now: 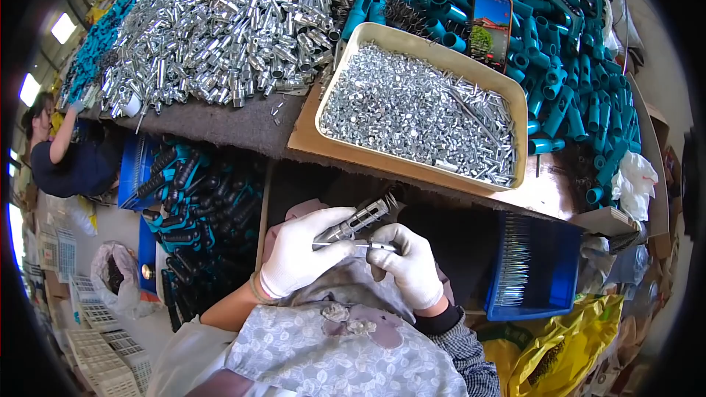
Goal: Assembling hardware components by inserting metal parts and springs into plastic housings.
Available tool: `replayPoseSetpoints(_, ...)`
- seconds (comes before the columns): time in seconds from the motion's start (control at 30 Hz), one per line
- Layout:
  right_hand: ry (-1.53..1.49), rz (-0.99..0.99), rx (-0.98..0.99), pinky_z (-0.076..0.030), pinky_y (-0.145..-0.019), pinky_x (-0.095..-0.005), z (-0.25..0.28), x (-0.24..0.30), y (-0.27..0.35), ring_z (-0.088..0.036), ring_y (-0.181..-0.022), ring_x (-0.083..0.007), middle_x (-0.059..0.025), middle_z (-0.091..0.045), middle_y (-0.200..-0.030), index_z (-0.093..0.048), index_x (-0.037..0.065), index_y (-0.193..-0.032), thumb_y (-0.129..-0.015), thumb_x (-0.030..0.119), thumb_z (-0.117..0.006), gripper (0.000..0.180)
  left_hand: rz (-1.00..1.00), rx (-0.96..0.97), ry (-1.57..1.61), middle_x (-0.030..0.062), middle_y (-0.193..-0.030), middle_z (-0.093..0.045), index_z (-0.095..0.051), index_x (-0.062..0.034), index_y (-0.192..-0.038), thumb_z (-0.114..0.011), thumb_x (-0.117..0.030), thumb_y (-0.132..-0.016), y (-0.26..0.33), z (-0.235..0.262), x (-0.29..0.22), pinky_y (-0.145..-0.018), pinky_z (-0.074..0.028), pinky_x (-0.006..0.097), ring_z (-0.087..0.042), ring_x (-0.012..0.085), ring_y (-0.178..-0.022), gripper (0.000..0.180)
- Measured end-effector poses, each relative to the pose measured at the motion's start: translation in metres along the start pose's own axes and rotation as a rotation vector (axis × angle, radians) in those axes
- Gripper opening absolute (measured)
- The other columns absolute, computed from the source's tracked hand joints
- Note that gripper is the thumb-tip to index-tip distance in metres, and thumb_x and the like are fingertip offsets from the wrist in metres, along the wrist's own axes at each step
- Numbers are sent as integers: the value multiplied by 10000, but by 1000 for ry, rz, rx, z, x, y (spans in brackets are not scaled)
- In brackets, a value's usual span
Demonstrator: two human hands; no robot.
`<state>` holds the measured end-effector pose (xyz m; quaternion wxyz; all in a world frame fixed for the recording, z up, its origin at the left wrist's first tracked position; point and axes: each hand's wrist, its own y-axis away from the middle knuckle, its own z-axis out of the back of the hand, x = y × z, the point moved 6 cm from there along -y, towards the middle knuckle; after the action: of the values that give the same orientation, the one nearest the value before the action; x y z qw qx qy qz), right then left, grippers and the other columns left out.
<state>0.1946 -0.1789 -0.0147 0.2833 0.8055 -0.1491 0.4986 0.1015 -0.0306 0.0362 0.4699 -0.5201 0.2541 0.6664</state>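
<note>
My left hand (298,254), in a white glove, is closed round a slotted metal tube (353,224). The tube tilts up to the right, and a coil spring (390,198) shows at its far end. My right hand (413,268), also gloved, pinches a small, thin metal piece (380,245) just below the tube; my fingers hide part of it, and its exact kind I cannot make out. Both hands are close together above my lap. Beyond them on the bench stands a cream tray (519,143) heaped with small metal pins (419,106).
Shiny metal tubes (228,26) lie piled at the back left, teal sleeves (559,106) at the back right with a phone (490,29) among them. Below the bench are black-and-teal handles (184,213) and a blue bin (533,309) with thin metal rods. A co-worker (66,151) sits far left.
</note>
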Motion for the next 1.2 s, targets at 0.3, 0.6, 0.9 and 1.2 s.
replayPoseSetpoints(0.3,266,220,-104,-463,-627,-223,-2,0,7,-537,-710,-43,-1,-620,-819,-637,5,-960,-867,24,-678,103,141,125,198,76,-979,-681,-644,66,-1217,-724,-7,-838,-4,-3,15,-765,-512,247,-648,115,-866,394)
replayPoseSetpoints(0.6,69,108,-57,-434,-570,-212,-2,-7,-2,-522,-646,-44,0,-598,-796,-630,-12,-999,-908,26,-661,104,140,85,95,129,-992,-702,-647,56,-1219,-751,-33,-813,-2,0,27,-769,-531,270,-684,160,-876,428)
replayPoseSetpoints(0.9,-14,77,-75,-406,-557,-205,13,-8,0,-509,-614,-55,3,-590,-775,-633,1,-975,-878,73,-684,131,-53,56,-68,169,-1027,-726,-667,40,-1182,-794,-85,-804,1,-2,4,-808,-557,312,-725,234,-914,418)
replayPoseSetpoints(1.2,240,239,-406,-333,-552,-190,83,72,37,-424,-608,-27,34,-540,-727,-599,19,-900,-850,45,-617,59,-148,110,-174,140,-899,-708,-710,19,-1081,-843,-132,-757,0,24,-7,-707,-550,320,-703,248,-782,381)
